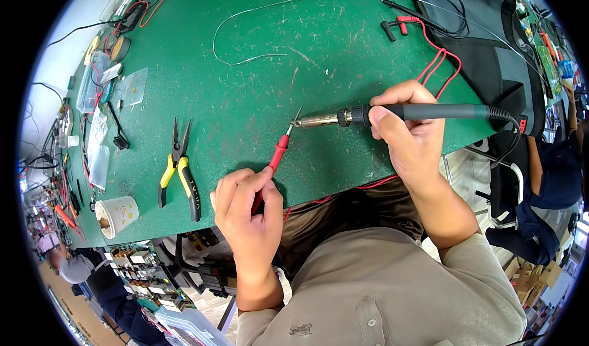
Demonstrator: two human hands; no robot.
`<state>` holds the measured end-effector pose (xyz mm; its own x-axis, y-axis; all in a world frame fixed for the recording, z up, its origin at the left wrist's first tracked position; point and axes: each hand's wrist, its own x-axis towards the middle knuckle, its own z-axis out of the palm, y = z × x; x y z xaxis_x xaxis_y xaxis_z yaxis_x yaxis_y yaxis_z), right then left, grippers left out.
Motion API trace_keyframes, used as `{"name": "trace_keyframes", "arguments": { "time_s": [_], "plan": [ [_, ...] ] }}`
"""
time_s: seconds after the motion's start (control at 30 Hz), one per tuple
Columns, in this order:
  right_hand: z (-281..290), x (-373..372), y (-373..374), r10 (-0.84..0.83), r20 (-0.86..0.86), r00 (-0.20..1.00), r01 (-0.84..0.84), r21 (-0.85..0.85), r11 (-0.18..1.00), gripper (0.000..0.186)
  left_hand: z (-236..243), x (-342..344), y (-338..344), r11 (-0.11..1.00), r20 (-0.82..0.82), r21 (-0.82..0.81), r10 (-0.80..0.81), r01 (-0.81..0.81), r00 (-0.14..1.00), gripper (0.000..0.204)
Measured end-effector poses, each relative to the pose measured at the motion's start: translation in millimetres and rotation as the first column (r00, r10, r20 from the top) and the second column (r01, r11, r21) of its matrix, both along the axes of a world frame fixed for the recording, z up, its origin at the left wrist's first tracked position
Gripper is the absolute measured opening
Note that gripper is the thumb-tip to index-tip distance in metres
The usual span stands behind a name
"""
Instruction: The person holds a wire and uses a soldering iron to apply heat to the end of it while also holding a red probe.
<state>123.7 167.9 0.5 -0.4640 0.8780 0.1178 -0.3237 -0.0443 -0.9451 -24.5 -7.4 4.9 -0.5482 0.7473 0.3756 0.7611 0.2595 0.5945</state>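
My left hand (248,214) pinches a red test probe (280,151), whose metal tip slants up and away from me over the green table. In my right hand (412,134) is a soldering iron (457,111) with a dark grey handle, its metal barrel pointing left. The iron's tip meets or almost meets the probe's metal shaft; contact is too fine to tell. A red lead (377,183) runs along the table's near edge. Left of my left hand lie long-nose pliers (181,162) with yellow and black handles, their jaws pointing away.
Thin solder wire (245,16) curls across the far table. A black test probe (417,11), plugs (396,28) and red leads lie at far right beside a black-grey bag (475,51). At left are a paper cup (118,216), a small brush (120,139) and clear plastic bags (98,146).
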Motion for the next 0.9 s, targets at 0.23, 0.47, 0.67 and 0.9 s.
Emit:
{"name": "trace_keyframes", "arguments": {
  "time_s": [0.23,0.47,0.67,0.9],
  "plan": [
    [1.4,-0.9,-1.0,-0.003,0.006,1.000,0.003,-0.014,1.000,0.011,1.6,-0.8,-0.1,1.000,0.004,-0.011,-0.006,0.006,1.000,0.018],
    [1.6,-0.7,-1.0,0.004,0.014,1.000,-0.004,-0.003,1.000,0.011,2.0,-0.7,-0.1,1.000,0.015,-0.014,-0.003,0.003,1.000,0.019],
    [2.7,-0.1,-1.6,0.010,0.028,1.000,-0.010,-0.004,1.000,0.012,1.2,-0.6,0.2,1.000,0.011,-0.004,-0.001,0.001,1.000,0.019],
    [4.4,-0.1,-2.1,0.018,0.042,0.999,-0.018,0.000,1.000,0.012,0.8,-0.6,0.0,1.000,0.019,-0.004,0.002,-0.001,1.000,0.018]
  ]
}}
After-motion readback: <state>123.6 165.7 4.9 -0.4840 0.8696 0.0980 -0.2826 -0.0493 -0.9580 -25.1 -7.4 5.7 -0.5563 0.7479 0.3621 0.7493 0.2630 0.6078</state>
